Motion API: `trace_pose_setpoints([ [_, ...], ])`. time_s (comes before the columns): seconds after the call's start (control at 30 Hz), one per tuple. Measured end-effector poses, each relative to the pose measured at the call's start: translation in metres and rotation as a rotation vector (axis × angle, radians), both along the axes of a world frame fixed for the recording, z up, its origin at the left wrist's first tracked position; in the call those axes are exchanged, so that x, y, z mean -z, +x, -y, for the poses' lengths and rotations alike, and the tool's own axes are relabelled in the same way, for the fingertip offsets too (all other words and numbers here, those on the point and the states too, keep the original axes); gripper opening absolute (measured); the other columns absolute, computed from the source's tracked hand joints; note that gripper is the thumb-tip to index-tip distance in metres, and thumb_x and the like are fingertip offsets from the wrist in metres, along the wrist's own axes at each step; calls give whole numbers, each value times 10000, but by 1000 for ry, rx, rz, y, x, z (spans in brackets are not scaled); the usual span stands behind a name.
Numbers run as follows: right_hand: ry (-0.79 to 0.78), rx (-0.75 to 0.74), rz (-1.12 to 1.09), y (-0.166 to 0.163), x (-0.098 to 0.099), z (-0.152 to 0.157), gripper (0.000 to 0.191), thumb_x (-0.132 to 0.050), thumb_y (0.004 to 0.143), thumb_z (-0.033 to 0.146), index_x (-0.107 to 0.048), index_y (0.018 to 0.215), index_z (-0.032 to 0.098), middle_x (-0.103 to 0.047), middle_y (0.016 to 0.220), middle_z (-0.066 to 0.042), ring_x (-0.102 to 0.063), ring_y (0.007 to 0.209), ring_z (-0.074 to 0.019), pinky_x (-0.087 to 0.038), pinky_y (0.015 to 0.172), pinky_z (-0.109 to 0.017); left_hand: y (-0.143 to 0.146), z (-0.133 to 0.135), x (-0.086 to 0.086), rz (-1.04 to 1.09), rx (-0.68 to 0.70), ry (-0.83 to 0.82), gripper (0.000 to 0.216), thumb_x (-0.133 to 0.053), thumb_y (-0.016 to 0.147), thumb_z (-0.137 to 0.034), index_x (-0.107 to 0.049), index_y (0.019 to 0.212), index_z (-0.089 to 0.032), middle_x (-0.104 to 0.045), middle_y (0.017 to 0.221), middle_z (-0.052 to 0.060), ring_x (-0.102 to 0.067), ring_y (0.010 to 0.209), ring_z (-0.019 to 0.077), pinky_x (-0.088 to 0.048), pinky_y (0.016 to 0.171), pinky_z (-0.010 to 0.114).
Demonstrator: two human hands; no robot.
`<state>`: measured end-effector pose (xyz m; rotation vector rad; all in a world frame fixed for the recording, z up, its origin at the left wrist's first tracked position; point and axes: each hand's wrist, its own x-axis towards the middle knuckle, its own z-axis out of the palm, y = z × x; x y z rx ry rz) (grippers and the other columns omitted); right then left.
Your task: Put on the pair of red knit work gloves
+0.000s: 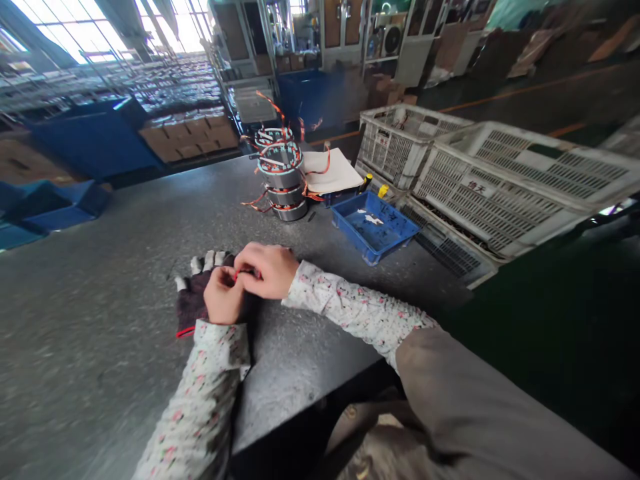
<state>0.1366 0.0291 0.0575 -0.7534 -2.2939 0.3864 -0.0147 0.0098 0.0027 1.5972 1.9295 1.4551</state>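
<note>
My left hand (223,295) and my right hand (269,270) meet over the table, fingers closed in a pinch. A small bit of red shows between the fingertips; what it belongs to is mostly hidden. Just beside and partly behind my left hand lies a dark work glove (189,310) with pale fingertips and a red cuff edge, flat on the tabletop. Farther back stands a stack of metal motor stators (284,180) with orange wires sticking out.
A shallow blue tray (373,247) holding small white scraps sits right of the stators, with a white board (333,172) behind it. Grey plastic crates (493,190) stand along the right. Blue bins (65,207) are at the far left of the dark table (125,267).
</note>
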Motion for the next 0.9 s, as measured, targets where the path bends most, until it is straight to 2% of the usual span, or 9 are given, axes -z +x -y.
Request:
trace_pose_setpoints([
  [0.13, 109, 59, 314, -13, 6, 21, 212, -385, 892, 166, -550, 1024, 151, -554, 998, -66, -558, 848, -196, -413, 676, -322, 3, 2, 2, -35, -14, 24, 151, -581, 563, -273, -500, 652, -182, -518, 575, -46, -483, 531, 121, -407, 515, 231],
  [0.27, 27, 161, 470, -20, 15, 28, 252, -314, 912, 152, -526, 1039, 108, -579, 882, -97, -586, 785, -231, -418, 607, -346, -3, -2, 3, -26, -125, 117, 137, -541, 626, -281, -499, 714, -185, -510, 609, -34, -461, 517, 117, -409, 521, 242],
  [0.47, 1, 183, 473, -22, 18, 26, 222, -349, 899, 153, -546, 956, 66, -597, 892, -118, -569, 865, -250, -399, 756, -411, 2, 1, 0, -93, -240, 272, 205, -583, 636, -336, -518, 750, -178, -517, 636, -38, -477, 536, 117, -403, 544, 239],
  [0.57, -168, 143, 491, -18, 15, 12, 178, -401, 867, 172, -558, 909, 97, -601, 920, -112, -557, 929, -266, -389, 816, -420, 8, 7, -3, -223, -226, 277, 216, -615, 598, -340, -546, 731, -184, -516, 589, -42, -462, 501, 123, -350, 519, 225],
  [0.67, -655, 57, 223, -11, 7, -9, 86, -526, 798, 211, -522, 838, 135, -588, 846, -66, -567, 866, -212, -434, 757, -323, 10, 10, -7, -388, -181, 228, 210, -625, 580, -352, -584, 713, -194, -487, 534, -30, -409, 462, 136, -228, 493, 212],
  [0.77, -1288, -44, -437, -4, -2, -28, 99, -501, 813, 177, -440, 743, 141, -499, 666, -2, -513, 618, -99, -431, 618, -204, 18, 12, -9, -510, -125, 180, 239, -591, 622, -393, -610, 761, -199, -447, 508, -20, -354, 426, 143, -138, 485, 218],
  [0.8, -1430, -74, -635, -2, -3, -32, 118, -459, 842, 193, -425, 740, 144, -477, 642, 2, -491, 578, -88, -432, 606, -194, 23, 13, -9, -537, -102, 168, 254, -572, 639, -406, -614, 780, -199, -434, 498, -21, -343, 413, 143, -124, 480, 222],
  [0.83, -1490, -84, -780, -1, -3, -36, 150, -412, 872, 232, -419, 749, 147, -471, 637, -4, -488, 571, -93, -441, 608, -202, 29, 15, -8, -550, -65, 157, 266, -558, 649, -415, -615, 793, -198, -427, 489, -23, -341, 402, 143, -120, 473, 225],
  [0.9, -1354, -50, -830, -1, 1, -41, 278, -274, 925, 329, -422, 773, 150, -475, 634, -37, -504, 594, -130, -459, 612, -248, 41, 19, -5, -489, 21, 150, 274, -558, 637, -416, -609, 795, -199, -452, 490, -25, -382, 399, 146, -157, 451, 227],
])
